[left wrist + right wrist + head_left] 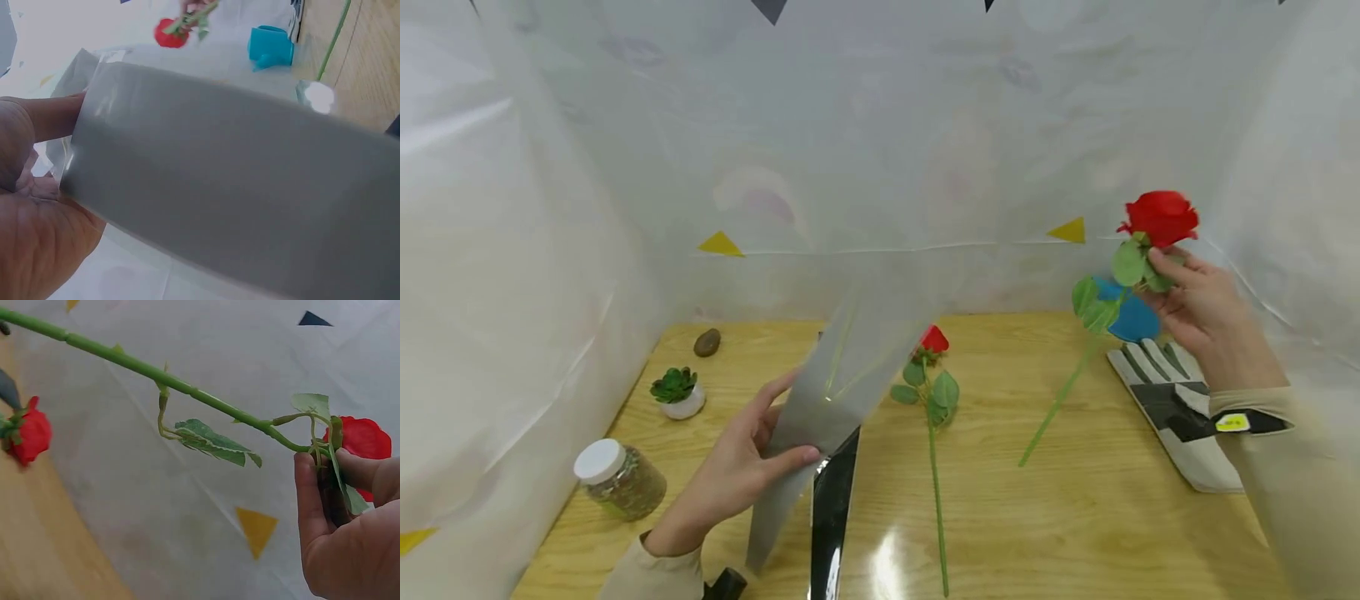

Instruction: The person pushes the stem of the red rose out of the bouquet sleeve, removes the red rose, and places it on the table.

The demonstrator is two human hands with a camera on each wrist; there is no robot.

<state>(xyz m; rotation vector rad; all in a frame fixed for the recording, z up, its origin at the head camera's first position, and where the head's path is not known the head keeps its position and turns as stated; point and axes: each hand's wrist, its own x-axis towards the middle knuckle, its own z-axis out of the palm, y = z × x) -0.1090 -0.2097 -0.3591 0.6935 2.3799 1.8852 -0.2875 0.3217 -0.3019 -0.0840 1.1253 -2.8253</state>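
My left hand [737, 467] grips a flat grey translucent flower-wrapping sleeve [831, 396], thumb on the near face and fingers behind. In the left wrist view the sleeve [219, 169] fills most of the picture. A red artificial rose [1161, 218] is up at the right, its green stem slanting down to the left. Just under the bloom, my right hand [1213, 317] pinches the stem, as the right wrist view shows with the rose stem [206, 397]. Another red rose [934, 340] lies on the table between the hands.
A glossy black strip [833, 517] lies partly beneath the sleeve. At left are a stone [707, 342], a potted succulent [674, 386] and a white-lidded jar [632, 487]. A work glove [1187, 450] and a blue watering can [272, 47] are at right. White sheeting surrounds the table.
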